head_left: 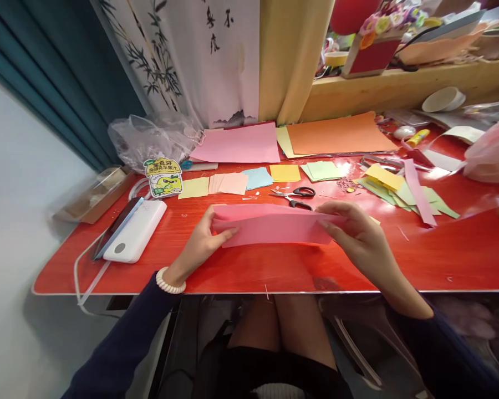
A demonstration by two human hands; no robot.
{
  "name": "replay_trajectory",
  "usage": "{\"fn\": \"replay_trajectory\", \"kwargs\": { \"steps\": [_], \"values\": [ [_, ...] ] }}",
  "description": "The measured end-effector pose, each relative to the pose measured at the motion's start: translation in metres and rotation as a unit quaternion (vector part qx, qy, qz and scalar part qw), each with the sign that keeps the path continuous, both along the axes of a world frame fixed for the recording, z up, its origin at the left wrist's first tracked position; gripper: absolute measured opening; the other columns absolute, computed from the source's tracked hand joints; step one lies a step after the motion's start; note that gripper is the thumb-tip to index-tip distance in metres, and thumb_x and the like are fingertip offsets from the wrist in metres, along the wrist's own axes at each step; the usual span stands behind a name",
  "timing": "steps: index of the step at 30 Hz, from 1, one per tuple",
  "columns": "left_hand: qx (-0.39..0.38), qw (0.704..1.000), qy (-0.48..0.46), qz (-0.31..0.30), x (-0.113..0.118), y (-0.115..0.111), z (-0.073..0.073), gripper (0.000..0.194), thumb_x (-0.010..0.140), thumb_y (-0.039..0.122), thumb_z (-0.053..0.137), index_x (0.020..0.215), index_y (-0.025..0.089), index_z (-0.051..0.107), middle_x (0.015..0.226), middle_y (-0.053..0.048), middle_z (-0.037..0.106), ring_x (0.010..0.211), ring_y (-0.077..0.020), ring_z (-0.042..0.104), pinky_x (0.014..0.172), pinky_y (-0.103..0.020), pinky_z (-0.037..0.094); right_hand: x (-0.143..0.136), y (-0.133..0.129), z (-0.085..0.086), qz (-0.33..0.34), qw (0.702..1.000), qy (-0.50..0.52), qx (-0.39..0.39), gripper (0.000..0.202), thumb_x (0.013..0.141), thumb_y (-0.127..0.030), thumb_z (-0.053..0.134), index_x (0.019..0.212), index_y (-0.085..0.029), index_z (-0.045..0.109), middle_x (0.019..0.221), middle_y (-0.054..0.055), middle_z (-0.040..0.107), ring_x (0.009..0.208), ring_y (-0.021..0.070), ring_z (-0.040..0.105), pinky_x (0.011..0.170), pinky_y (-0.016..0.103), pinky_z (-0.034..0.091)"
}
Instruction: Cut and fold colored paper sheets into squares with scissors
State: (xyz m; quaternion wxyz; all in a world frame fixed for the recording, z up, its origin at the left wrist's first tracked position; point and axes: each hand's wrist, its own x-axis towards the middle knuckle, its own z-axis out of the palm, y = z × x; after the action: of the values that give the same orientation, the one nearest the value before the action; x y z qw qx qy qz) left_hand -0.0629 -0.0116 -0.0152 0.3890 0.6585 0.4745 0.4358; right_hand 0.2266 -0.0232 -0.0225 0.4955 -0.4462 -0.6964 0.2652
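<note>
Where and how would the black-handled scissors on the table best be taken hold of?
Probably best to grip the scissors by the black handle loops, from above and the right: the loops point right, the blades left. The right hand is nearer, though it holds the pink paper.

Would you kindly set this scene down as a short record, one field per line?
Left hand: grips one end of the folded pink paper
Right hand: grips its other end
Scissors: on the red table, beyond that paper
Blue papers: between peach papers and yellow papers
Back: large pink sheet, left of orange sheet
</note>
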Motion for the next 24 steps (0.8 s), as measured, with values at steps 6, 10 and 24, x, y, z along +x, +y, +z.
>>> {"fn": "replay_trajectory", "kwargs": {
  "steps": [6, 10, 24],
  "values": [
    [0.066, 0.994, -0.022, -0.082, -0.002, 0.0, -0.006, 0.062, 0.081, 0.02, 0.066, 0.132, 0.03, 0.031, 0.099, -0.002, 0.06, 0.094, -0.0158, 0.06, 0.087, -0.034, 0.048, -0.004, -0.007, -0.005, 0.034, 0.997, 0.068, -0.008, 0.051, 0.084, -0.016, 0.061, 0.128, -0.035, 0.043, 0.124, 0.003, 0.05, 0.111, 0.0205, 0.056, 0.095, 0.04, 0.046],
    [0.034, 0.995, -0.021, -0.09, -0.002, -0.001, -0.005, 0.049, 0.083, 0.022, 0.064, 0.126, 0.025, 0.04, 0.095, -0.003, 0.064, 0.096, -0.0161, 0.061, 0.089, -0.033, 0.046, -0.005, -0.008, -0.01, 0.048, 0.993, 0.098, -0.042, 0.053, 0.085, -0.017, 0.06, 0.13, -0.036, 0.04, 0.115, 0.003, 0.056, 0.109, 0.0215, 0.057, 0.091, 0.041, 0.048],
    [-0.112, 0.99, -0.062, -0.052, -0.003, -0.001, 0.002, 0.025, 0.076, 0.027, 0.071, 0.101, 0.024, 0.065, 0.1, 0.0, 0.062, 0.088, -0.0123, 0.056, 0.074, -0.02, 0.045, -0.003, -0.009, -0.016, -0.01, 0.993, 0.08, -0.092, 0.03, 0.087, -0.029, 0.06, 0.116, -0.034, 0.056, 0.118, -0.001, 0.057, 0.112, 0.0211, 0.052, 0.096, 0.038, 0.043]
  ]
}}
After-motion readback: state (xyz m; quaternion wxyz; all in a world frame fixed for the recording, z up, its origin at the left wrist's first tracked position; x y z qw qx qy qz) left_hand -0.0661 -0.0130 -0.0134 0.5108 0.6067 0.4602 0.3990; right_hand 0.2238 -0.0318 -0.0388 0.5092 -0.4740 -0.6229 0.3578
